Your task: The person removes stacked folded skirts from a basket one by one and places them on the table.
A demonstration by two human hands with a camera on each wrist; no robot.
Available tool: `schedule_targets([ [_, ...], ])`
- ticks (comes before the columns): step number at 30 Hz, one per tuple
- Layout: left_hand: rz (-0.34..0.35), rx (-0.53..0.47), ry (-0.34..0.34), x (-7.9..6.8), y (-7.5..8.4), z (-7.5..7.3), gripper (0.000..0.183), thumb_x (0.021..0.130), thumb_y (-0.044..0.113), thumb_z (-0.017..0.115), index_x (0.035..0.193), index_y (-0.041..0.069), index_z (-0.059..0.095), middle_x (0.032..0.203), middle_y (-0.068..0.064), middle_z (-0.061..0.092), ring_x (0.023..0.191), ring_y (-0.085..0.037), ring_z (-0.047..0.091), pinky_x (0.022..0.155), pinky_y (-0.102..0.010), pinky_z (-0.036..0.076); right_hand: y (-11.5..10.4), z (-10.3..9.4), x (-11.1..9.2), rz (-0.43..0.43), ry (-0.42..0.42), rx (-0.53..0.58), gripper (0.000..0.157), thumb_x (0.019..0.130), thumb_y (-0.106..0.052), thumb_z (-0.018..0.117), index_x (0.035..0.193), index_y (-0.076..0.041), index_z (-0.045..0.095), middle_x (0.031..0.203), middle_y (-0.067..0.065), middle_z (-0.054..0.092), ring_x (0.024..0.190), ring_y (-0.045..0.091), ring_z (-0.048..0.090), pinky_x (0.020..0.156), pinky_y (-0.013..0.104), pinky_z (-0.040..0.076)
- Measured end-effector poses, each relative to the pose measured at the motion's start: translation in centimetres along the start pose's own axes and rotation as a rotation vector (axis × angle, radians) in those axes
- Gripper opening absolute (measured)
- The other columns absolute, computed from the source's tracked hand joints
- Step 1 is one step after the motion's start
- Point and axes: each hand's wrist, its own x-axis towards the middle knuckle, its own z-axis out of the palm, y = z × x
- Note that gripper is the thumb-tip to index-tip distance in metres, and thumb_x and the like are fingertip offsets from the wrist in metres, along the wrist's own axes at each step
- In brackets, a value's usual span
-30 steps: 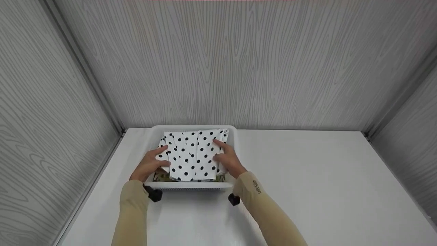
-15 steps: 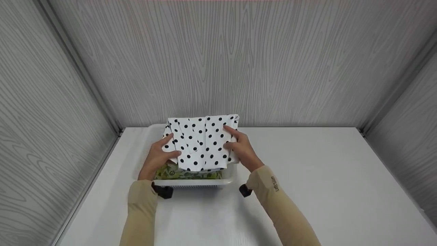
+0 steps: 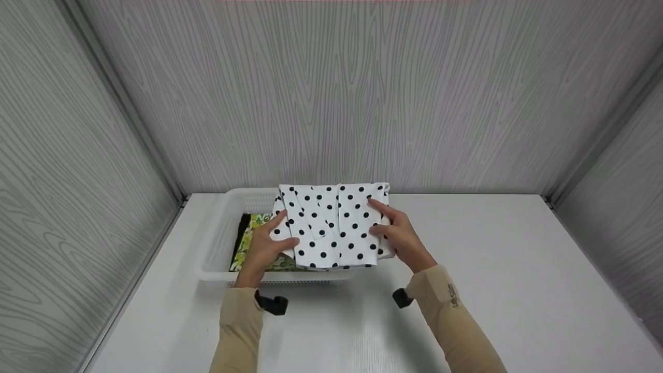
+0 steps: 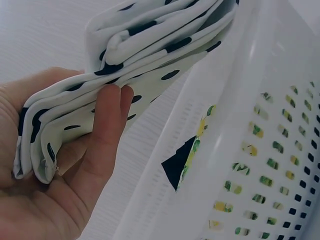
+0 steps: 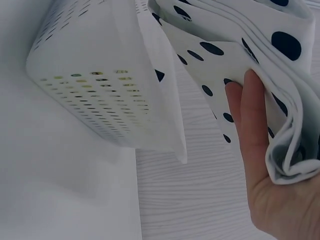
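Both hands hold a folded white cloth with black polka dots (image 3: 331, 225), raised over the right part of a white plastic basket (image 3: 210, 259). My left hand (image 3: 263, 248) grips its left edge, thumb on top and fingers beneath, as the left wrist view shows with the folded layers (image 4: 75, 95) between them. On the opposite edge, my right hand (image 3: 401, 235) pinches the cloth, with fingers (image 5: 254, 125) under the layers in the right wrist view. Inside the basket lies a folded yellow-green patterned cloth (image 3: 254, 228), with a black cloth (image 3: 240, 235) showing along its left side.
The basket has perforated walls (image 4: 260, 185) and stands on a white table (image 3: 492, 269) near the back left. Grey wood-grain panels (image 3: 331, 93) rise behind the table and at both sides. Table surface extends to the right of the hands.
Both hands have lifted the polka-dot cloth out of the basket and carried it to the right. More of the patterned cloth and the black cloth beneath has come into view.
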Motion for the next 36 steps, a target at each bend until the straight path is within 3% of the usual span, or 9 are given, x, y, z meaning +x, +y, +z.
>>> schedule_targets([
  [2, 0.004, 0.007, 0.002, -0.1, 0.0, 0.7, 0.078, 0.085, 0.002, 0.077, 0.155, 0.01, 0.043, 0.157, -0.019, 0.039, 0.108, -0.033, 0.065, 0.089, -0.046, 0.055, 0.3, -0.6, -0.4, 0.003, 0.01, -0.01, 0.074, 0.085, 0.013, 0.06, 0.154, -0.01, 0.045, 0.159, 0.016, 0.035, 0.119, 0.025, 0.049, 0.085, 0.023, 0.052],
  [4, 0.004, 0.012, 0.005, -0.1, 0.0, 1.4, 0.079, 0.084, 0.003, 0.078, 0.155, 0.011, 0.043, 0.156, -0.019, 0.041, 0.118, -0.03, 0.06, 0.096, -0.044, 0.051, 0.5, -1.3, -0.7, 0.005, 0.02, -0.017, 0.074, 0.085, 0.014, 0.06, 0.154, -0.01, 0.045, 0.159, 0.016, 0.035, 0.118, 0.024, 0.049, 0.084, 0.023, 0.052],
  [8, -0.003, -0.035, 0.01, -0.2, 0.1, 2.9, 0.082, 0.083, 0.0, 0.078, 0.155, 0.013, 0.043, 0.155, -0.021, 0.042, 0.1, -0.035, 0.067, 0.087, -0.049, 0.056, 0.7, -2.7, -1.0, 0.001, 0.023, -0.03, 0.074, 0.086, 0.014, 0.06, 0.154, -0.009, 0.044, 0.16, 0.017, 0.033, 0.119, 0.024, 0.047, 0.084, 0.022, 0.051],
  [15, 0.036, -0.086, -0.007, -0.2, 0.5, 5.0, 0.082, 0.082, 0.001, 0.078, 0.155, 0.012, 0.042, 0.158, -0.021, 0.037, 0.133, -0.038, 0.049, 0.111, -0.05, 0.038, 0.8, -5.0, -1.9, 0.024, 0.016, -0.033, 0.074, 0.09, 0.012, 0.059, 0.157, -0.012, 0.039, 0.158, 0.019, 0.033, 0.12, 0.026, 0.05, 0.086, 0.024, 0.052],
  [18, 0.034, -0.1, -0.008, -0.3, 0.7, 5.6, 0.083, 0.082, 0.001, 0.078, 0.156, 0.014, 0.042, 0.156, -0.021, 0.04, 0.125, -0.037, 0.056, 0.108, -0.048, 0.042, 0.7, -5.9, -2.2, 0.028, -0.021, -0.037, 0.076, 0.09, 0.011, 0.059, 0.159, -0.013, 0.036, 0.16, 0.018, 0.029, 0.122, 0.026, 0.048, 0.089, 0.025, 0.052],
  [24, 0.042, -0.105, -0.018, -0.5, 1.3, 6.7, 0.083, 0.082, 0.002, 0.078, 0.156, 0.016, 0.042, 0.158, -0.019, 0.038, 0.139, -0.034, 0.043, 0.111, -0.049, 0.038, 0.6, -7.5, -2.7, 0.011, -0.1, -0.024, 0.084, 0.087, 0.016, 0.057, 0.161, -0.013, 0.029, 0.161, 0.018, 0.025, 0.128, 0.028, 0.045, 0.094, 0.028, 0.051],
  [27, 0.052, -0.101, -0.037, -0.3, 1.6, 7.4, 0.082, 0.084, 0.004, 0.078, 0.156, 0.018, 0.042, 0.161, -0.017, 0.032, 0.147, -0.033, 0.03, 0.114, -0.049, 0.035, 0.6, -8.5, -2.9, 0.0, -0.089, -0.031, 0.085, 0.087, 0.017, 0.057, 0.161, -0.012, 0.028, 0.162, 0.018, 0.024, 0.127, 0.028, 0.044, 0.094, 0.027, 0.051],
  [32, 0.059, -0.082, -0.054, 0.2, 1.8, 8.8, 0.082, 0.083, 0.006, 0.079, 0.156, 0.018, 0.043, 0.161, -0.016, 0.033, 0.148, -0.033, 0.03, 0.113, -0.05, 0.035, 0.6, -9.9, -2.9, -0.007, -0.065, -0.035, 0.084, 0.087, 0.016, 0.057, 0.161, -0.01, 0.028, 0.162, 0.019, 0.023, 0.127, 0.026, 0.043, 0.094, 0.026, 0.05],
  [36, 0.075, -0.047, -0.066, 0.7, 2.0, 9.8, 0.083, 0.082, 0.007, 0.079, 0.156, 0.015, 0.043, 0.161, -0.016, 0.034, 0.149, -0.034, 0.028, 0.118, -0.05, 0.027, 1.0, -11.2, -2.9, 0.001, -0.07, -0.021, 0.085, 0.087, 0.017, 0.056, 0.162, -0.011, 0.026, 0.162, 0.017, 0.023, 0.126, 0.023, 0.044, 0.094, 0.025, 0.05],
])
